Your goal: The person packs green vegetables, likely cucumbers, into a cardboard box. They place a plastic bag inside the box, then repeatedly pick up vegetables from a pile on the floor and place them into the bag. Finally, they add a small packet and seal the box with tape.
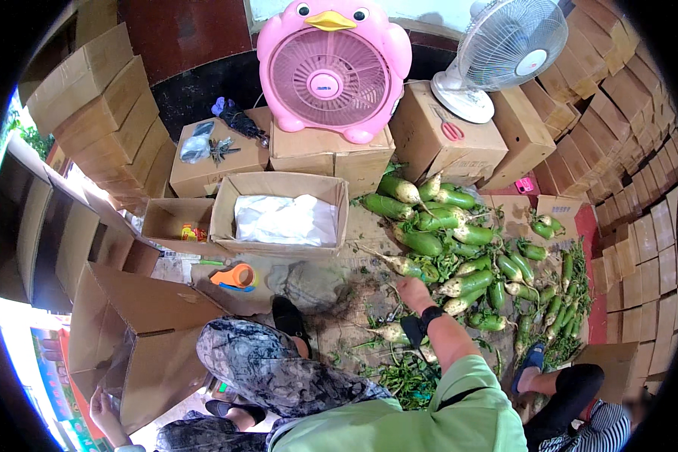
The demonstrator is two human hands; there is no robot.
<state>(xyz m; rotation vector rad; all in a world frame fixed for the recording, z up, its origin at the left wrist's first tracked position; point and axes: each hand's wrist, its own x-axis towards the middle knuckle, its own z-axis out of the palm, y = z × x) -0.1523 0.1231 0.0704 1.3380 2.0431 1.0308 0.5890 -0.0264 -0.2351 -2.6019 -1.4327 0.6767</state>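
My right hand (pixel 414 295) reaches down to a heap of green radishes (pixel 467 283) with white tips and leafy tops. Its fingers look closed, but whatever they hold is hidden. A dark band (pixel 432 314) circles the wrist, and a dark flat thing (pixel 413 330) shows beside it. One radish (pixel 401 264) lies just beyond the hand; another (pixel 390 331) is on the near side. At the far left, my left hand (pixel 104 410) has its fingers closed at the edge of a tall open cardboard box (pixel 154 361), where clear plastic (pixel 114 377) shows.
An open box with white lining (pixel 286 220), an orange tape dispenser (pixel 233 276) and a grey cloth (pixel 306 285) lie ahead. Behind stand a pink fan (pixel 325 83) and a white fan (pixel 512 49). Stacked cartons (pixel 648 248) line the right side. Another person's leg (pixel 557 384) is at lower right.
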